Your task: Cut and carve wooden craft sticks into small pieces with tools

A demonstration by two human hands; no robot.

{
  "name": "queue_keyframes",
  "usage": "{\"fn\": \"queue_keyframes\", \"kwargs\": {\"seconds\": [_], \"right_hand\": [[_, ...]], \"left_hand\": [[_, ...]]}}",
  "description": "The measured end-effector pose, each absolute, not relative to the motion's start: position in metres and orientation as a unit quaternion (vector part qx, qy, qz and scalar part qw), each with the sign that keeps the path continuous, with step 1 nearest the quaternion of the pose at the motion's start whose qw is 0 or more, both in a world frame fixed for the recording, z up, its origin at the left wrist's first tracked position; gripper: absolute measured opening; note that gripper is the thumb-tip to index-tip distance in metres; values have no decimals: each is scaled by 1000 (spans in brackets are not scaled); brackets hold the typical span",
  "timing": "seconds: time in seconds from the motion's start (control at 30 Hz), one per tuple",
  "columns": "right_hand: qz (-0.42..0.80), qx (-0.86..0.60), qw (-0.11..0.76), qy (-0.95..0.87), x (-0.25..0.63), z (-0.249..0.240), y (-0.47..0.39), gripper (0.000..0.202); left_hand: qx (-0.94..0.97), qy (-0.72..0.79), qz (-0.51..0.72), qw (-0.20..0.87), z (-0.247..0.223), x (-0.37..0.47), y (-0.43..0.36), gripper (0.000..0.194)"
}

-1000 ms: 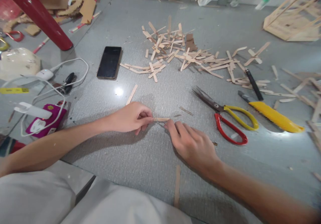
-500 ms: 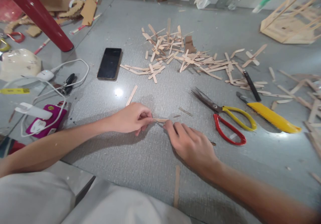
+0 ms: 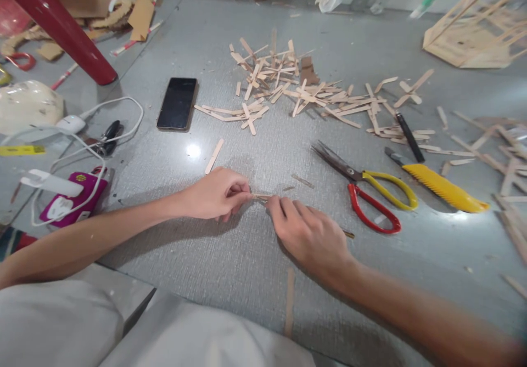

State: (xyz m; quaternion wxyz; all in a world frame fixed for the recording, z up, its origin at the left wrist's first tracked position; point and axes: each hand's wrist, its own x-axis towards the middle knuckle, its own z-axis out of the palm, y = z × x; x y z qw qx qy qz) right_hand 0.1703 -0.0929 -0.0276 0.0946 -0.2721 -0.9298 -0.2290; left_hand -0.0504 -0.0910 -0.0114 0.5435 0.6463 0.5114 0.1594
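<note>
"What sits around the scissors (image 3: 354,174)?"

"Left of them on my screen, the left hand (image 3: 218,194) pinches one end of a thin wooden strip (image 3: 259,196), and the right hand (image 3: 310,230) grips its other end."

"And beyond the scissors?"

"From here I make out a heap of wooden sticks (image 3: 305,96). The phone (image 3: 178,103) lies well to the scissors' left, the yellow cutter (image 3: 444,187) near their right, all on the grey tabletop (image 3: 222,263)."

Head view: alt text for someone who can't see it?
Left hand pinches a wooden piece, right hand at its other end, over a gray table; scissors lie to the right, a phone and scattered wooden sticks beyond.
</note>
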Motion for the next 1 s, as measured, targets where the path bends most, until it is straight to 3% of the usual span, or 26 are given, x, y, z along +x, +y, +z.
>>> {"fn": "queue_keyframes", "kwargs": {"seconds": [0.37,1.0], "right_hand": [[-310,-264,116,-906,174,-26,-97,20],[-247,-283,129,-918,172,-32,-93,16]], "left_hand": [[627,522,167,553,-12,-51,-91,29],[624,524,156,559,-8,-51,-89,29]]}}
